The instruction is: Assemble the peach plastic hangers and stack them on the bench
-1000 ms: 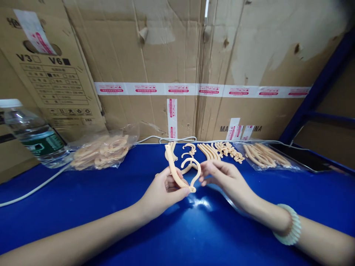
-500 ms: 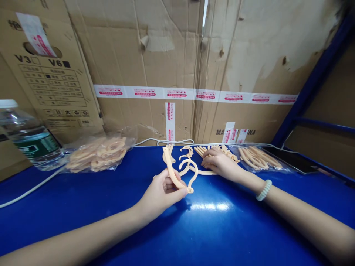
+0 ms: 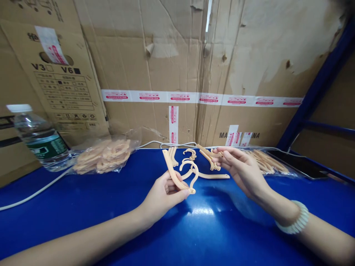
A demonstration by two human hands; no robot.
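Over the middle of the blue table [image 3: 194, 236], my left hand [image 3: 165, 193] is closed around a beige curved hanger arm [image 3: 172, 170], my thumb pressed near its lower end, where a beige hanger hook [image 3: 196, 173] meets it. The arm slants up and away to the far left, while the hook curls upward on its right. My right hand [image 3: 245, 171], well apart from the left, pinches a second hanger arm [image 3: 208, 151] by its right end between thumb and fingertips, the other end pointing to the far left. On the table just behind my left hand lies a spread hanger [image 3: 213, 176], partly hidden, one of its arms reaching right. Beyond it sit a few loose hooks [image 3: 190, 152], with a row of hanger arms [image 3: 173, 157] to their left and another cluster of pieces [image 3: 209, 162] to their right, below what I hold. A clear bag of beige parts [image 3: 102, 157] lies at far left beside a water bottle [image 3: 46, 142]; another bag [image 3: 267, 160] lies at far right, partly behind my right hand, next to a dark flat device [image 3: 298, 165].
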